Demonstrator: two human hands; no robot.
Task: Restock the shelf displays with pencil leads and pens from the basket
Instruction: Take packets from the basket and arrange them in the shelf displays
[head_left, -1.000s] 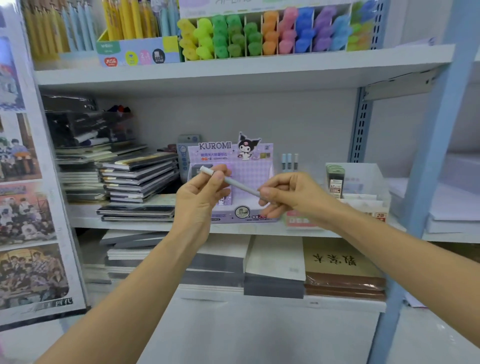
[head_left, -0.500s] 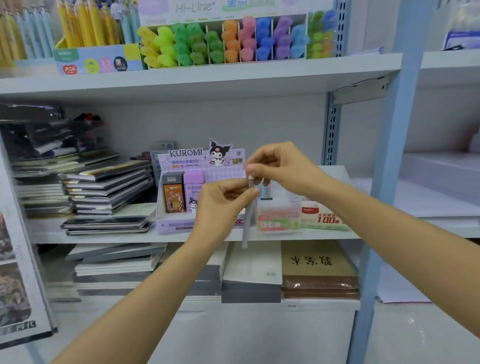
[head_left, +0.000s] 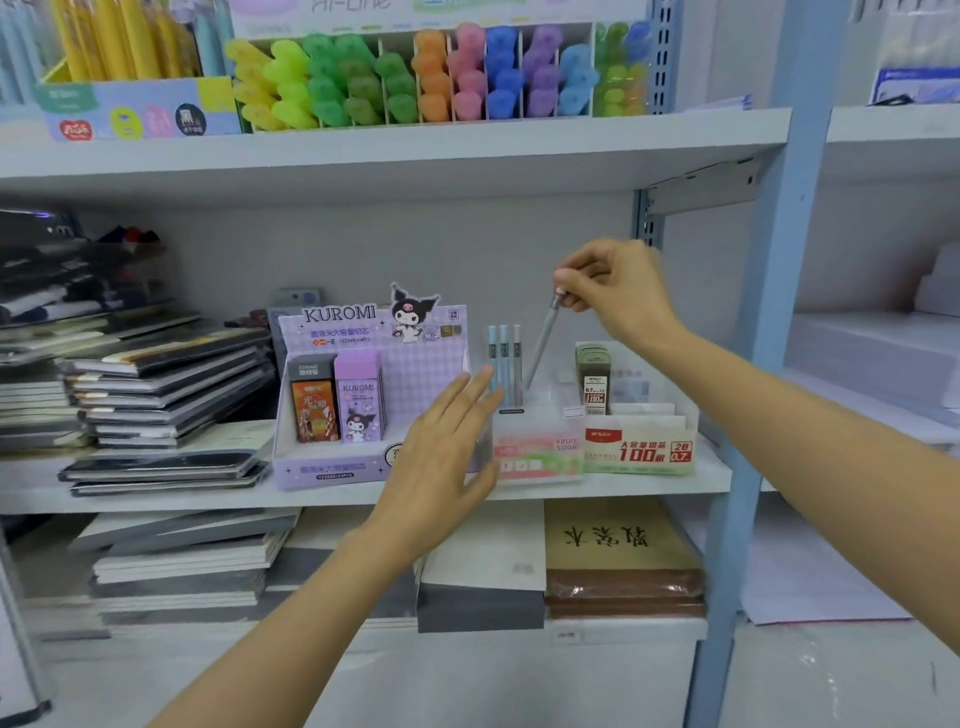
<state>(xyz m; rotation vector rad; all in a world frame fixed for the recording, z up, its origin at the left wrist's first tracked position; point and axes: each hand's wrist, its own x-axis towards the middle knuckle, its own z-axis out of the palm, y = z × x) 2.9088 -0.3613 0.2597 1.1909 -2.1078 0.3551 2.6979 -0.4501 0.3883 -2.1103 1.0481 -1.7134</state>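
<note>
- My right hand (head_left: 618, 291) pinches the grey pen (head_left: 540, 348) at its top; the pen is tilted, tip down in the clear pen box (head_left: 535, 452) on the middle shelf (head_left: 649, 483), beside three upright pens (head_left: 503, 358).
- My left hand (head_left: 441, 457): fingers straight, holding nothing, in front of the box's left edge.

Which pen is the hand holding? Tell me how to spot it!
Look at the middle shelf, just right of the purple Kuromi box, where a clear holder stands. Three pens stand upright in it. The grey pen is the only one leaning, its top pinched by the right hand.
</note>
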